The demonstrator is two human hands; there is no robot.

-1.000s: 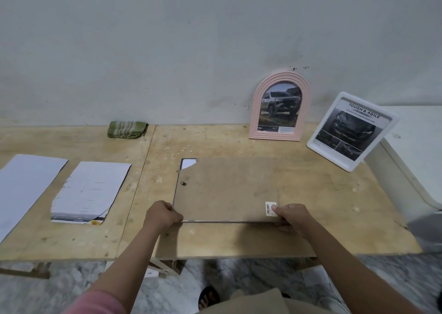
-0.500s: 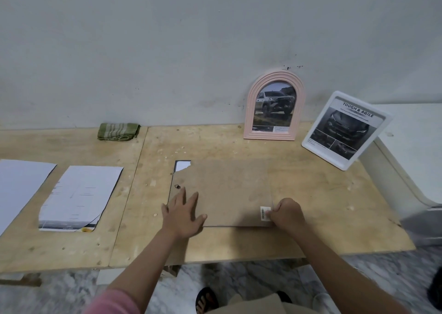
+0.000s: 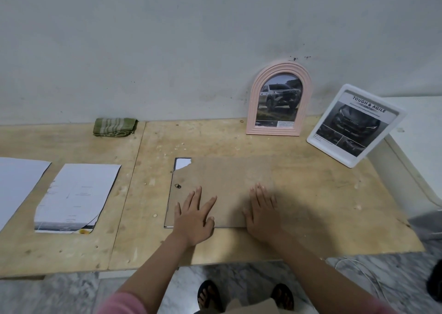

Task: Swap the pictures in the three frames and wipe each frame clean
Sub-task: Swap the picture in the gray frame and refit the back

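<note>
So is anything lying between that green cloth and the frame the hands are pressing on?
Nothing visible. The green cloth sits by the wall; only bare table separates it from the face-down frame, where both the left hand and right hand lie flat.

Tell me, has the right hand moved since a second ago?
Yes. The right hand slid off the near right corner of the frame backing board and now lies flat on it, fingers pointing toward the wall.
</note>
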